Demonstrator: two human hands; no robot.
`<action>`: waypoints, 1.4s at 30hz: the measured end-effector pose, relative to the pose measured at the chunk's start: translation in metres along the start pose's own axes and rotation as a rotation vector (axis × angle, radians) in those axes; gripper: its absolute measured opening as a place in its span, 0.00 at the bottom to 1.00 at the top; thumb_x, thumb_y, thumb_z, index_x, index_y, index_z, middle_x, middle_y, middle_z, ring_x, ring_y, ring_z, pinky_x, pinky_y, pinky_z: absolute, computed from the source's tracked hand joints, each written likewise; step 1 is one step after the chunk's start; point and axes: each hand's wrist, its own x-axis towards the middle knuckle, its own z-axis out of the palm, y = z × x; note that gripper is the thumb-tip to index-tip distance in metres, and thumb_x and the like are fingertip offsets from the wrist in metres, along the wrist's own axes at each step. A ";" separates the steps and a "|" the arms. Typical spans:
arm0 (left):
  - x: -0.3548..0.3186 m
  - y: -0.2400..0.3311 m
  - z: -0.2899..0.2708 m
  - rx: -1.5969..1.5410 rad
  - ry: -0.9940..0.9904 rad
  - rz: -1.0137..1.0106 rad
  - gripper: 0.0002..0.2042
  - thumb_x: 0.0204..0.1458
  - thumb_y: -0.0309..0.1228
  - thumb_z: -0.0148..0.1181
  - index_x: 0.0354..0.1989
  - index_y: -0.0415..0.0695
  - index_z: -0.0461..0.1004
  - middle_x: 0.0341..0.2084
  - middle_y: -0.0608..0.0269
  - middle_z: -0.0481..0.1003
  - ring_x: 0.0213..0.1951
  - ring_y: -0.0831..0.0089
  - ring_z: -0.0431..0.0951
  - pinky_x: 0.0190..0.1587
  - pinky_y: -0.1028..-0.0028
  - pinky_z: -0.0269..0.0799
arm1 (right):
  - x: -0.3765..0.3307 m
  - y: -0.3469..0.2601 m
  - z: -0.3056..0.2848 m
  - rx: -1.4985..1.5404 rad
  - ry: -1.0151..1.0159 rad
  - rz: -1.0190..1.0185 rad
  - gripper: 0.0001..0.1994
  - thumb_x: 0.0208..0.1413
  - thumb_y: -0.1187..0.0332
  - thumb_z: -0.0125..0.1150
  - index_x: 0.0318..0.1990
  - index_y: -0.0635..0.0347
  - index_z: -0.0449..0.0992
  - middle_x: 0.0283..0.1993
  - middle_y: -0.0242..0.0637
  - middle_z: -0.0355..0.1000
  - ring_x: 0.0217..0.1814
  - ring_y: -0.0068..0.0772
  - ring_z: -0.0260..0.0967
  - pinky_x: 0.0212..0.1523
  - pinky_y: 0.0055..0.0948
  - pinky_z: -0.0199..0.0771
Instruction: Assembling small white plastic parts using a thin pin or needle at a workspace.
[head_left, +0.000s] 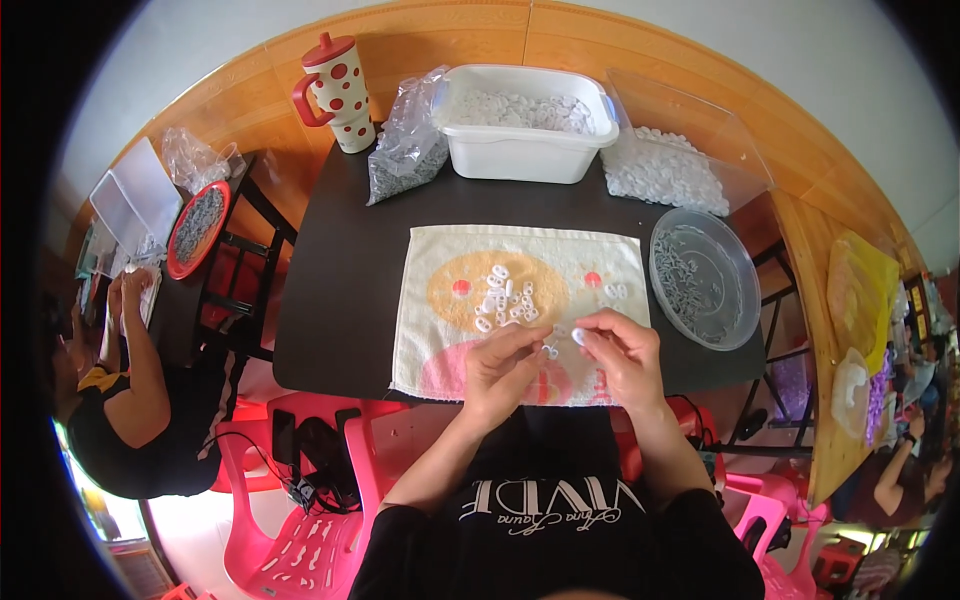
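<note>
1. My left hand [507,362] and right hand [622,352] each pinch a small white plastic piece [578,337] over the towel's [430,300] near edge, close together for fitting.
2. The loose white pieces [505,298] sit mid-towel, just beyond my fingers, so none roll off.

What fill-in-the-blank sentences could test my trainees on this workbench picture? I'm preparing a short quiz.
1. Both hands, the left hand and the right hand, pinch small white parts over a ____ spread on the dark table.
2. The mug at the table's far left corner is white with ____ dots.
3. The white tub stands at the table's ____ edge.
4. The clear round bowl lies to the person's ____.

Missing words: towel; red; far; right
</note>
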 end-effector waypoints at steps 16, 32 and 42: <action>0.002 0.004 0.003 -0.042 0.009 0.015 0.19 0.49 0.10 0.54 0.50 0.37 0.76 0.35 0.67 0.72 0.34 0.83 0.71 0.37 0.83 0.67 | 0.010 0.008 0.016 0.100 -0.025 -0.039 0.03 0.55 0.81 0.59 0.37 0.67 0.77 0.31 0.31 0.71 0.32 0.17 0.67 0.33 0.17 0.67; 0.001 0.004 0.003 -0.069 0.024 0.021 0.18 0.50 0.10 0.54 0.50 0.36 0.76 0.35 0.66 0.72 0.35 0.83 0.71 0.38 0.83 0.67 | 0.012 0.012 0.017 0.001 -0.052 -0.126 0.03 0.55 0.82 0.59 0.35 0.68 0.76 0.32 0.30 0.70 0.33 0.16 0.66 0.34 0.17 0.66; 0.002 0.001 0.002 -0.042 0.050 0.042 0.16 0.52 0.12 0.55 0.49 0.36 0.76 0.35 0.66 0.72 0.35 0.84 0.72 0.36 0.85 0.67 | 0.007 0.013 0.017 -0.010 -0.117 -0.111 0.05 0.55 0.84 0.58 0.38 0.68 0.75 0.34 0.32 0.71 0.35 0.16 0.67 0.36 0.15 0.67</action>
